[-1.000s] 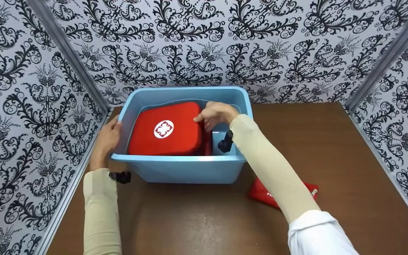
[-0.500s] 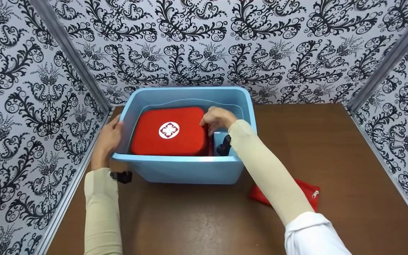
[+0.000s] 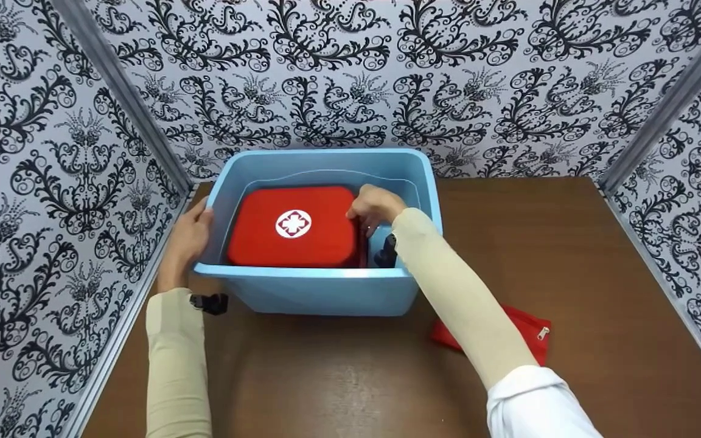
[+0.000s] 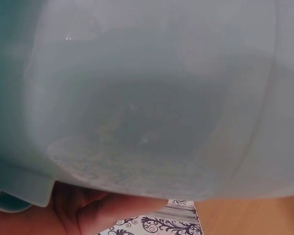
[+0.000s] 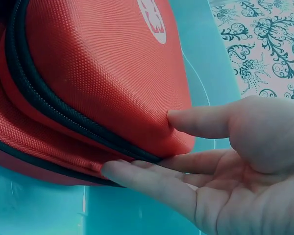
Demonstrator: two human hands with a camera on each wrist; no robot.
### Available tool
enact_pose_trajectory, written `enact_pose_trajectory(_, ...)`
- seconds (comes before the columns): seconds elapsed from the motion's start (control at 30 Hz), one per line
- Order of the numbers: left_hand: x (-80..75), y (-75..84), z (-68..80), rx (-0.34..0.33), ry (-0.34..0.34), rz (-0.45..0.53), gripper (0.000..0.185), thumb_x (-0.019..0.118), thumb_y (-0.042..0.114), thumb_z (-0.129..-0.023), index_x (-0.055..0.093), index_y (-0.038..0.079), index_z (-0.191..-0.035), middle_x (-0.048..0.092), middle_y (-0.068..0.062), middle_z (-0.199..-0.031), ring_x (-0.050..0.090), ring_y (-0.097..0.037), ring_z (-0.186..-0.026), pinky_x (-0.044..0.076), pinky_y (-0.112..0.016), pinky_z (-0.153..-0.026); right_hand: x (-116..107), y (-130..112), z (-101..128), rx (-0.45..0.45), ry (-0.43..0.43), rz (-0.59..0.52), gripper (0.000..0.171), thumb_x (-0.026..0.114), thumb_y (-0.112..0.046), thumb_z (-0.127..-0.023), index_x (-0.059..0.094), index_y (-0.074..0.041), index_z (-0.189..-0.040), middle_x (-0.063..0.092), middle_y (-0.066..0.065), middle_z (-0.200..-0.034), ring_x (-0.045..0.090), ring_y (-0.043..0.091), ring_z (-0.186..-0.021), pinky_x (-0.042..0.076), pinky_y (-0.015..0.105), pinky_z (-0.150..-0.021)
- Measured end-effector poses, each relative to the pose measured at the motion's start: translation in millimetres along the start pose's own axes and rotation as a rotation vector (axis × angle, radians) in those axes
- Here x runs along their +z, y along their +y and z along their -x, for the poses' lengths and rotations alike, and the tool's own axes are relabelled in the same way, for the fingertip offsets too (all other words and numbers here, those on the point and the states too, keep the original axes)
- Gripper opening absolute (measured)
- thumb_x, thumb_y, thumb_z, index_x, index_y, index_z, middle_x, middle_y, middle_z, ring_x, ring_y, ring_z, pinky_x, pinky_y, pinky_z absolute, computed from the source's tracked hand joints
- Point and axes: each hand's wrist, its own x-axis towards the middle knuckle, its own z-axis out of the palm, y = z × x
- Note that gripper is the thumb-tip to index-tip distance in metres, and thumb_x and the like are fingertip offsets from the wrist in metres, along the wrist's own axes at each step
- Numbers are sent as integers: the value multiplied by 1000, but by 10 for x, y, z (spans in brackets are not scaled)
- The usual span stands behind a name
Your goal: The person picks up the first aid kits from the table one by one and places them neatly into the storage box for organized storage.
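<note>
Left hand (image 3: 187, 238), fingers flat, braces blue bin (image 3: 320, 291) wall at 9 o'clock; right hand (image 3: 373, 207) pinches red first-aid case (image 3: 292, 228) edge at 3 o'clock, seating it.

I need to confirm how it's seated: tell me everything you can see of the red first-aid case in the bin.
The red first-aid case is a rounded, hard-looking shell of woven-textured fabric with a white cross emblem on top and a black zipper around its side, closed where visible. It lies flat, emblem up, inside the blue bin, toward its left. The right hand touches its right edge, thumb on top, fingers under the seam.
</note>
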Motion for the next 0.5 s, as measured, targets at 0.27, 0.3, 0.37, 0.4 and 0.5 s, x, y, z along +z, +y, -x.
enact_pose_trajectory(0.27,-8,15,-6,-18,-25,9,55,24,34,-110,21,13,-160,27,-25,-162,27,-49,-148,22,-59,-123,11,-76,57,12,42,110,10,60,-11,-97,55,-3,-101,54,10,-91,62,24,-78,63,43,-82)
enact_pose_trajectory(0.3,-5,19,-10,-18,-25,8,55,24,34,-110,21,13,-160,27,-25,-162,27,-49,-148,22,-59,-123,5,-85,73,12,57,136,10,60,-13,-97,55,-5,-96,54,10,-89,60,23,-74,62,44,-83)
enact_pose_trajectory(0.37,1,23,-12,-18,-22,12,55,24,34,-110,22,13,-160,27,-25,-162,27,-48,-148,21,-59,-123,-9,-113,106,21,76,176,12,61,-16,-96,55,-6,-93,56,9,-88,59,21,-70,61,44,-86)
enact_pose_trajectory(0.4,2,20,-14,-20,-21,13,55,24,34,-110,22,13,-160,27,-25,-162,27,-48,-148,21,-59,-123,-15,-135,128,27,79,183,13,60,-18,-96,55,-6,-96,56,9,-89,58,22,-71,61,43,-87)
enact_pose_trajectory(0.5,3,18,-14,-18,-20,23,55,24,33,-110,21,12,-160,28,-26,-161,28,-48,-148,22,-58,-123,-47,-214,205,28,100,235,24,62,-24,-96,55,-4,-108,59,11,-102,63,24,-79,60,40,-84)
